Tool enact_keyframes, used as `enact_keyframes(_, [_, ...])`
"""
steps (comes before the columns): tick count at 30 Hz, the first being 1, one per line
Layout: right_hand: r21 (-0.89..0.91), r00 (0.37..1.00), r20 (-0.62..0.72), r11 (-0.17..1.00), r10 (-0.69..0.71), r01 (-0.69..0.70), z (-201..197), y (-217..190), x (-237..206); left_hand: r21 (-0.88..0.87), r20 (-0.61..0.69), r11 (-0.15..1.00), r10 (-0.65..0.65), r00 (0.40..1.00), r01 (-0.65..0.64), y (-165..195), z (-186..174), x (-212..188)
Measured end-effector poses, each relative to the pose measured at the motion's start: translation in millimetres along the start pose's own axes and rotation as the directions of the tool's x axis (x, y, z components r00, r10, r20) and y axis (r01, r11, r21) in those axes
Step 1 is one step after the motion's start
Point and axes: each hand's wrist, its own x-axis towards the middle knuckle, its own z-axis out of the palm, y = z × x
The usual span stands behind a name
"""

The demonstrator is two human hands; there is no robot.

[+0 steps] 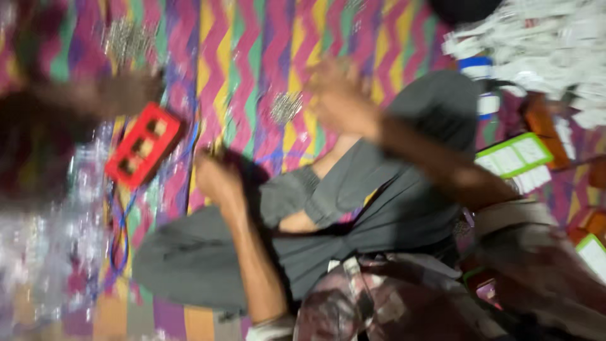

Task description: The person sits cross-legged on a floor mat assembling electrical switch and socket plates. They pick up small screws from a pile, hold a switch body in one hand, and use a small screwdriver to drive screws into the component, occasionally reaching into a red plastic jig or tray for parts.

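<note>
Left hand [218, 179]: my fingers are curled in, close to a fist, low over the mat near my knee. Blur hides whether they pinch anything, so I cannot tell what they hold.
Right hand [338, 95]: raised over the mat, farther out than the left. The fingers look partly spread, but motion blur keeps me from telling how far open they are or whether they grip something.
Small metal pile [285, 107]: a glittering heap of tiny silvery pieces on the mat, between my two hands and just left of the right one.
Second metal pile [128, 39]: a like heap, far left on the mat.
Red block [144, 145]: a red rectangular block with three square holes, lying tilted, left of my left hand.
Blue cord [120, 233]: loops on the mat near the red block.
Another person's hand [129, 88]: reaches in from the left, just beyond the red block.
Mat [246, 50]: zigzag stripes of pink, purple, yellow and green.
Green-edged white cards [514, 155]: flat rectangles, right of my knee.
White paper heap [549, 38]: far right corner.
Grey trousers [404, 189]: my crossed legs, near centre.
</note>
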Motion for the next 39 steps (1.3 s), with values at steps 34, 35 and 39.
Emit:
enact_keyframes(34, [0.738, 0.939, 0.338, 0.604, 0.055, -0.301, 48.0, 7.6, 30.8, -0.731, 0.135, 0.649, 0.436, 0.89, -0.208, 91.3, 18.2, 1.6])
enact_keyframes(35, [0.718, 0.939, 0.342, 0.632, 0.046, -0.292, 45.6, 7.4, 28.9, -0.759, 0.119, 0.616, 0.45, 0.885, -0.212, 92.3, 16.9, 0.3])
enact_keyframes(39, [0.727, 0.924, 0.383, 0.617, -0.001, -0.301, 44.0, 7.1, 22.6, -0.604, -0.016, 0.666, 0.539, 0.842, -0.438, 99.5, 15.5, -3.3])
